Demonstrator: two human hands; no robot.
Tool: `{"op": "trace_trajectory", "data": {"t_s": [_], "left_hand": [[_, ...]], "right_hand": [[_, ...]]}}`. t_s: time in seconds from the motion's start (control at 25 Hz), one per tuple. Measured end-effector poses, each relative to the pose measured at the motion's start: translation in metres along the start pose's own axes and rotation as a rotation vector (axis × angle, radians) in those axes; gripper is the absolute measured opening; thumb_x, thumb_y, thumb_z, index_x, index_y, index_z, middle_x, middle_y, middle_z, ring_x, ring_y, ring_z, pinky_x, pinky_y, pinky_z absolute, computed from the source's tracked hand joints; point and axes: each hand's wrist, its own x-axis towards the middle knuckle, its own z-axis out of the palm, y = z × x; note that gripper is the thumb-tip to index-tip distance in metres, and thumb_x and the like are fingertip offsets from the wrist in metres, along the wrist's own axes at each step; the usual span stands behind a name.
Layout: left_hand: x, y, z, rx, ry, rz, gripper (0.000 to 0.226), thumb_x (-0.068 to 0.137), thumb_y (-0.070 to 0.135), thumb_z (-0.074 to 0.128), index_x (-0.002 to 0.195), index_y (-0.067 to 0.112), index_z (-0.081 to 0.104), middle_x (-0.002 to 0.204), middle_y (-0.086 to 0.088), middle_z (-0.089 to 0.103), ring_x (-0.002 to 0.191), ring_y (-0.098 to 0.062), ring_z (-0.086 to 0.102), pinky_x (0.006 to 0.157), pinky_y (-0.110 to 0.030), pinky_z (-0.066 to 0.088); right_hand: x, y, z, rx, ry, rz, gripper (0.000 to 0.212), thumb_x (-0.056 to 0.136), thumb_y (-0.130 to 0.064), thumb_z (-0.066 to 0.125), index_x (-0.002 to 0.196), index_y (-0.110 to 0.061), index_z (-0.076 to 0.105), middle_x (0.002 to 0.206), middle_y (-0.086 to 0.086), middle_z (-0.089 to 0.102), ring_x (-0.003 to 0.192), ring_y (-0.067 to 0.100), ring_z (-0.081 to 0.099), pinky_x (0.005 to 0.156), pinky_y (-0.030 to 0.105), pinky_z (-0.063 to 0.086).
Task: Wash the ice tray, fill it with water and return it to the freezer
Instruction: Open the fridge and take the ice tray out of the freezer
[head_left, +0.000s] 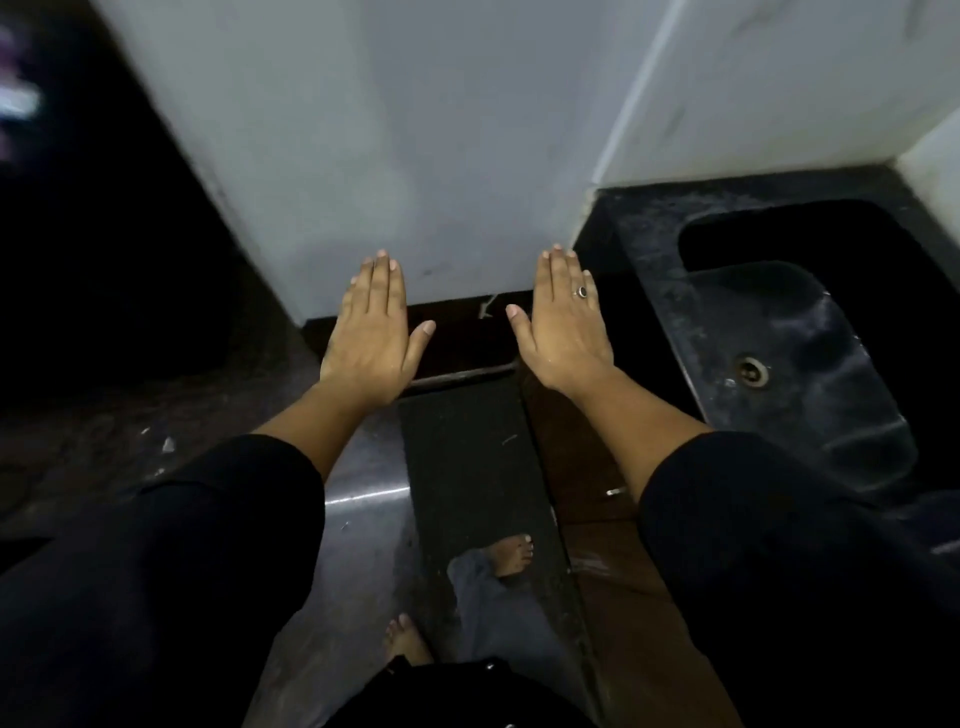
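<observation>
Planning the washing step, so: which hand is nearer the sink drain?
Right. The right hand is left of the drain, beside the sink counter; the left hand is even farther left.

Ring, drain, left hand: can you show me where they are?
Ring (582, 292): head view, on its dark stone.
Drain (753, 372): head view, on its metal middle.
Left hand (371, 338): head view, on its back.

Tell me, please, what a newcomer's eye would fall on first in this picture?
The left hand and the right hand, which wears a dark-stoned ring, are held out flat and empty at centre, pointing toward a white panel. At right lies a dark sink with a round drain.
</observation>
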Motion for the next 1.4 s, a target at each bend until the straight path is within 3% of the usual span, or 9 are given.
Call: {"op": "trace_trajectory", "data": {"t_s": [0.24, 0.48, 0.76, 1.04, 1.24, 1.4], "left_hand": [[-0.118, -0.088, -0.007, 0.05, 0.003, -0.284, 0.081, 0.108, 0.054, 0.022, 0.162, -0.005, 0.008, 0.171, -0.025, 0.006, 0.16, -0.037, 0.004, 0.13, -0.049, 0.012], [-0.223, -0.114, 0.001, 0.015, 0.04, -0.646, 0.082, 0.108, 0.054, 0.019, 0.162, -0.006, 0.006, 0.172, -0.025, 0.003, 0.161, -0.036, 0.001, 0.13, -0.05, 0.012], [-0.361, -0.086, 0.012, -0.007, 0.094, -1.047, 0.081, 0.109, 0.053, 0.021, 0.162, -0.006, 0.004, 0.171, -0.025, 0.001, 0.16, -0.036, -0.001, 0.131, -0.049, 0.009], [-0.525, -0.039, 0.002, 0.028, 0.242, -1.45, 0.08, 0.11, 0.05, 0.028, 0.162, -0.005, 0.004, 0.172, -0.024, 0.002, 0.161, -0.034, -0.001, 0.131, -0.047, 0.008], [-0.642, -0.014, -0.022, 0.112, 0.328, -1.609, 0.079, 0.11, 0.05, 0.027, 0.162, -0.005, 0.005, 0.172, -0.023, 0.004, 0.161, -0.034, 0.0, 0.131, -0.049, 0.01], [-0.724, -0.021, -0.059, 0.208, 0.39, -1.631, 0.081, 0.108, 0.052, 0.024, 0.163, -0.004, 0.004, 0.173, -0.021, 0.002, 0.161, -0.032, -0.002, 0.131, -0.049, 0.011]], "right_hand": [[-0.016, -0.123, 0.017, 0.045, -0.068, -0.267, 0.078, 0.108, -0.05, 0.03, 0.163, 0.0, 0.008, 0.171, 0.019, 0.008, 0.159, 0.033, 0.005, 0.129, 0.05, 0.011], [-0.03, -0.21, 0.03, 0.022, -0.15, -0.622, 0.076, 0.108, -0.05, 0.028, 0.163, -0.001, 0.008, 0.171, 0.019, 0.008, 0.159, 0.033, 0.004, 0.129, 0.05, 0.011], [-0.086, -0.29, 0.051, -0.001, -0.191, -1.016, 0.076, 0.108, -0.049, 0.026, 0.163, 0.001, 0.01, 0.171, 0.02, 0.01, 0.159, 0.034, 0.006, 0.129, 0.05, 0.012], [-0.205, -0.383, 0.04, 0.057, -0.187, -1.367, 0.075, 0.109, -0.049, 0.024, 0.162, 0.001, 0.01, 0.171, 0.02, 0.01, 0.159, 0.034, 0.006, 0.13, 0.049, 0.01], [-0.313, -0.448, 0.011, 0.184, -0.178, -1.514, 0.074, 0.109, -0.048, 0.028, 0.162, 0.001, 0.015, 0.17, 0.02, 0.015, 0.159, 0.034, 0.01, 0.129, 0.048, 0.012], [-0.396, -0.493, -0.03, 0.435, -0.309, -1.495, 0.069, 0.11, -0.046, 0.031, 0.162, -0.002, 0.018, 0.169, 0.017, 0.021, 0.158, 0.029, 0.015, 0.129, 0.042, 0.016]]}}
